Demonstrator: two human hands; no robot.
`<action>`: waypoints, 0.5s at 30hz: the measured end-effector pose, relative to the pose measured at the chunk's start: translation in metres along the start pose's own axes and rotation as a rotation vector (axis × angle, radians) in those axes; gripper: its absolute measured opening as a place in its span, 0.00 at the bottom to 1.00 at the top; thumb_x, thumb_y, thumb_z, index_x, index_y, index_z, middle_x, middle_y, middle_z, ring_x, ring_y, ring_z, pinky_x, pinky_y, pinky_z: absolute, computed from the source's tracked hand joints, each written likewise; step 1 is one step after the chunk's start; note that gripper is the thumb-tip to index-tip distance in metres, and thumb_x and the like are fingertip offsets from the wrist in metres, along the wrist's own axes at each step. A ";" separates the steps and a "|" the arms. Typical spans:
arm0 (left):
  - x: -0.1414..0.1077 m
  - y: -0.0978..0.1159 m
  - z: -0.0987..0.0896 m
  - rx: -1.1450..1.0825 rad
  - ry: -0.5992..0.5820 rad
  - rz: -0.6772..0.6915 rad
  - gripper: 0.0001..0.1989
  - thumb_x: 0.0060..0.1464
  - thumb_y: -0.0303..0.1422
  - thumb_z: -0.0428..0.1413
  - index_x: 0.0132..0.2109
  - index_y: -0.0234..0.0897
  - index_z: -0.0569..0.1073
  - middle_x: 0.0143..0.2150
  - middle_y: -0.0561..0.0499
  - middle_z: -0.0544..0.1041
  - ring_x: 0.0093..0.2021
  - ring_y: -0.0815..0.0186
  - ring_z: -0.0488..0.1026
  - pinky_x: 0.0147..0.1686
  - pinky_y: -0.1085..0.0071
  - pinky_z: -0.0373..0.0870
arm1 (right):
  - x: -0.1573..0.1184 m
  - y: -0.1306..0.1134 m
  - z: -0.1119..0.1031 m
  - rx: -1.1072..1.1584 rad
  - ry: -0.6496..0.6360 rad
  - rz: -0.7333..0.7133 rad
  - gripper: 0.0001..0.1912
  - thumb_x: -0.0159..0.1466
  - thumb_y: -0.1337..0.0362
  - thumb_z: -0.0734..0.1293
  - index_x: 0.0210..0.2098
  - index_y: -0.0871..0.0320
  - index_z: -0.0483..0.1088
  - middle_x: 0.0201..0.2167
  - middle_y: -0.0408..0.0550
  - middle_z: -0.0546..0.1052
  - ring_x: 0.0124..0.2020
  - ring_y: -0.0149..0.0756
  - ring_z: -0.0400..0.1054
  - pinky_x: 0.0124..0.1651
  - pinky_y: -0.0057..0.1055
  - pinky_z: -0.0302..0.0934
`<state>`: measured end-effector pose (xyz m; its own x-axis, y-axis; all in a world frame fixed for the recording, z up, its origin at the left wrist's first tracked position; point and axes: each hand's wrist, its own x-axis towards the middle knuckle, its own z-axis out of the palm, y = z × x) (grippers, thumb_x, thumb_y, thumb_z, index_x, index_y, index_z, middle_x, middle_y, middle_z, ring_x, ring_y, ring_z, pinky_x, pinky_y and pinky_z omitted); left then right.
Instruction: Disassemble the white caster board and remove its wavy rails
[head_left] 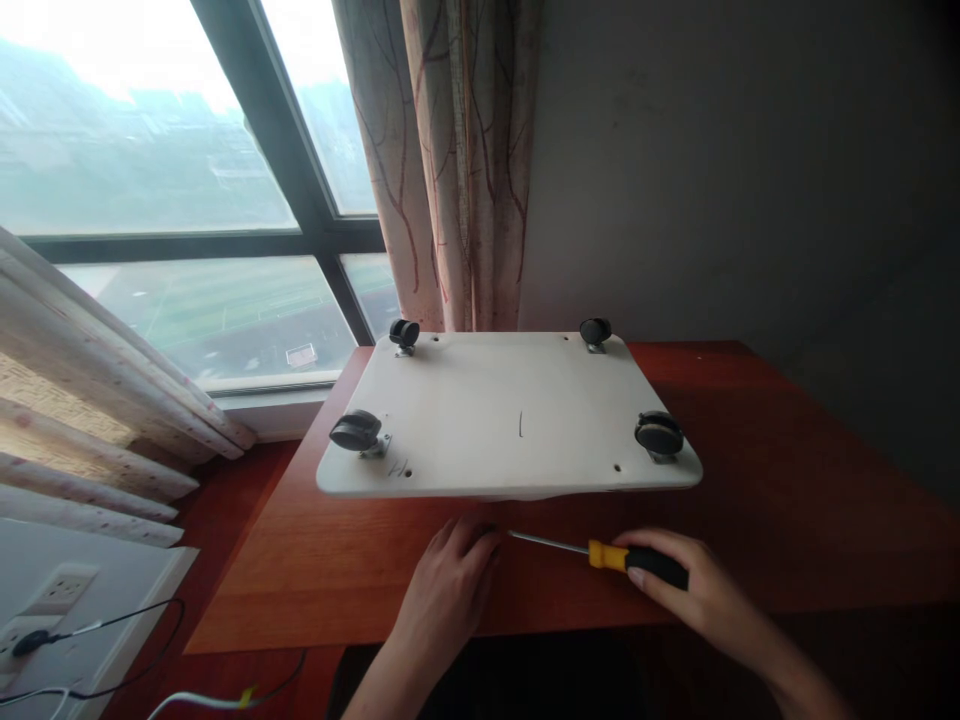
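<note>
My right hand (679, 575) is wrapped around the black and yellow handle of a screwdriver (609, 555), whose metal shaft points left. Close to the shaft's tip is my left hand (460, 560), closed with its fingers curled together above the tabletop; whatever they may pinch is hidden. Beyond both hands lies a white board (480, 400) with rounded corners. Black casters stand wheels-up on metal plates at its corners: near left (357, 431), near right (659, 434), far left (404, 333) and far right (595, 332). Small dark holes and pencil-like marks show on the board.
The board rests above a reddish-brown wooden table (750, 450). A window (225, 310) and curtains (465, 170) stand behind and to the left, a grey wall behind right. At lower left, a plug with a black cable (112, 622) sits in a wall socket.
</note>
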<state>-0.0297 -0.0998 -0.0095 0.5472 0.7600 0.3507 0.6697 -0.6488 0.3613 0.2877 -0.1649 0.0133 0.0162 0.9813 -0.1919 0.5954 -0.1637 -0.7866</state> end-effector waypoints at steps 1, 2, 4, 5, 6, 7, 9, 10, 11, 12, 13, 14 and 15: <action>-0.002 0.000 -0.002 -0.001 -0.002 -0.006 0.12 0.64 0.25 0.51 0.51 0.41 0.75 0.51 0.45 0.76 0.48 0.58 0.76 0.47 0.60 0.78 | 0.001 -0.002 0.002 -0.004 -0.006 -0.012 0.18 0.64 0.53 0.68 0.49 0.53 0.79 0.52 0.51 0.80 0.56 0.49 0.72 0.62 0.43 0.63; -0.004 -0.001 -0.003 0.000 -0.003 -0.010 0.13 0.64 0.25 0.51 0.51 0.41 0.75 0.50 0.45 0.76 0.47 0.58 0.76 0.47 0.60 0.78 | 0.001 -0.004 0.004 -0.010 -0.012 -0.024 0.17 0.64 0.54 0.68 0.49 0.53 0.79 0.52 0.51 0.79 0.56 0.49 0.72 0.62 0.42 0.63; -0.007 -0.002 -0.006 0.008 0.000 -0.017 0.13 0.64 0.24 0.51 0.50 0.41 0.75 0.50 0.46 0.76 0.47 0.58 0.76 0.47 0.60 0.79 | 0.002 -0.008 0.006 -0.028 -0.023 -0.046 0.16 0.65 0.55 0.68 0.49 0.53 0.79 0.52 0.51 0.79 0.57 0.49 0.71 0.61 0.41 0.63; -0.008 -0.003 -0.007 0.016 0.002 -0.019 0.13 0.63 0.24 0.52 0.50 0.41 0.75 0.50 0.46 0.76 0.47 0.58 0.77 0.47 0.60 0.79 | 0.003 -0.010 0.008 -0.041 -0.027 -0.060 0.16 0.65 0.56 0.68 0.49 0.53 0.79 0.53 0.51 0.79 0.57 0.49 0.71 0.61 0.41 0.64; -0.010 -0.004 -0.008 0.025 0.005 -0.021 0.13 0.63 0.24 0.51 0.50 0.41 0.75 0.50 0.46 0.76 0.47 0.58 0.77 0.46 0.59 0.79 | 0.004 -0.012 0.009 -0.055 -0.033 -0.076 0.15 0.65 0.57 0.68 0.49 0.53 0.79 0.53 0.51 0.79 0.57 0.48 0.71 0.61 0.41 0.64; -0.011 -0.005 -0.009 0.034 0.007 -0.022 0.13 0.63 0.24 0.51 0.50 0.41 0.75 0.50 0.46 0.77 0.47 0.58 0.77 0.46 0.59 0.79 | 0.004 -0.013 0.010 -0.068 -0.040 -0.096 0.15 0.65 0.57 0.68 0.49 0.53 0.79 0.53 0.51 0.79 0.57 0.48 0.71 0.61 0.41 0.64; -0.015 -0.008 -0.011 0.051 0.007 -0.026 0.13 0.64 0.25 0.51 0.50 0.41 0.75 0.50 0.45 0.77 0.46 0.57 0.77 0.46 0.58 0.79 | 0.006 -0.016 0.012 -0.085 -0.060 -0.145 0.15 0.66 0.59 0.67 0.50 0.53 0.78 0.52 0.52 0.79 0.55 0.47 0.72 0.60 0.40 0.64; -0.016 -0.010 -0.012 0.056 0.005 -0.028 0.13 0.64 0.25 0.51 0.50 0.41 0.75 0.50 0.45 0.77 0.46 0.57 0.76 0.46 0.57 0.79 | 0.007 -0.017 0.012 -0.090 -0.067 -0.172 0.15 0.66 0.59 0.67 0.50 0.53 0.78 0.52 0.52 0.79 0.54 0.46 0.73 0.59 0.40 0.65; -0.017 -0.011 -0.012 0.060 0.005 -0.029 0.13 0.64 0.25 0.51 0.50 0.41 0.75 0.50 0.45 0.77 0.46 0.57 0.76 0.46 0.57 0.79 | 0.008 -0.018 0.013 -0.093 -0.072 -0.200 0.15 0.66 0.60 0.67 0.50 0.54 0.77 0.51 0.52 0.79 0.54 0.46 0.73 0.59 0.40 0.65; -0.018 -0.013 -0.013 0.062 0.004 -0.030 0.13 0.64 0.26 0.51 0.50 0.41 0.75 0.50 0.45 0.77 0.46 0.57 0.76 0.46 0.57 0.79 | 0.009 -0.018 0.014 -0.095 -0.074 -0.227 0.15 0.66 0.60 0.67 0.50 0.54 0.77 0.50 0.52 0.79 0.53 0.45 0.73 0.59 0.40 0.65; -0.019 -0.014 -0.013 0.062 0.005 -0.031 0.13 0.65 0.26 0.50 0.50 0.41 0.75 0.50 0.45 0.76 0.46 0.57 0.76 0.46 0.58 0.79 | 0.010 -0.018 0.015 -0.097 -0.073 -0.250 0.14 0.67 0.60 0.67 0.50 0.54 0.77 0.50 0.52 0.79 0.52 0.45 0.74 0.58 0.40 0.66; -0.020 -0.015 -0.014 0.062 0.009 -0.033 0.13 0.65 0.26 0.50 0.50 0.41 0.76 0.50 0.45 0.76 0.46 0.58 0.77 0.46 0.58 0.79 | 0.011 -0.018 0.016 -0.100 -0.069 -0.268 0.14 0.67 0.60 0.66 0.50 0.54 0.77 0.49 0.53 0.79 0.52 0.45 0.74 0.58 0.40 0.66; -0.021 -0.015 -0.014 0.063 0.015 -0.037 0.13 0.65 0.26 0.50 0.50 0.41 0.76 0.50 0.45 0.76 0.47 0.58 0.77 0.46 0.58 0.79 | 0.011 -0.018 0.017 -0.103 -0.066 -0.279 0.14 0.67 0.60 0.66 0.50 0.55 0.77 0.49 0.53 0.79 0.51 0.45 0.74 0.58 0.41 0.66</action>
<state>-0.0585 -0.1061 -0.0103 0.5140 0.7826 0.3513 0.7197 -0.6163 0.3198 0.2635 -0.1525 0.0156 -0.2096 0.9776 -0.0168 0.6480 0.1261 -0.7511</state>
